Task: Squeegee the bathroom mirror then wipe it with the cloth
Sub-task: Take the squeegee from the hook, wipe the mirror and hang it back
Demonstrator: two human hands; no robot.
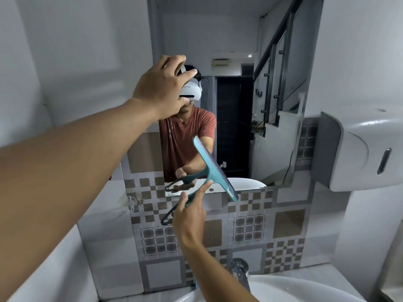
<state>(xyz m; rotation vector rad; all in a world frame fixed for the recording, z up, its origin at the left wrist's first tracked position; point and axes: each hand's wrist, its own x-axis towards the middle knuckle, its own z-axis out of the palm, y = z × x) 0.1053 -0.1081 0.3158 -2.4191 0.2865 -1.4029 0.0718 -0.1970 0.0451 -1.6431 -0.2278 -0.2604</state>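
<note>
The bathroom mirror (235, 40) hangs on the wall ahead, above a band of patterned tiles. My left hand (162, 88) is stretched up to the mirror's left edge, fingers spread, flat against or just off the glass; I cannot tell which. It holds nothing. My right hand (189, 214) grips the dark handle of a teal squeegee (214, 168). The blade is tilted, running from upper left to lower right across the mirror's bottom edge. No cloth is in view.
A white sink (305, 288) sits below, with a chrome tap (239, 269) at its back. A white paper dispenser (362, 149) juts from the wall on the right, close to the mirror's right edge. A small hook (132, 202) is fixed on the tiles at left.
</note>
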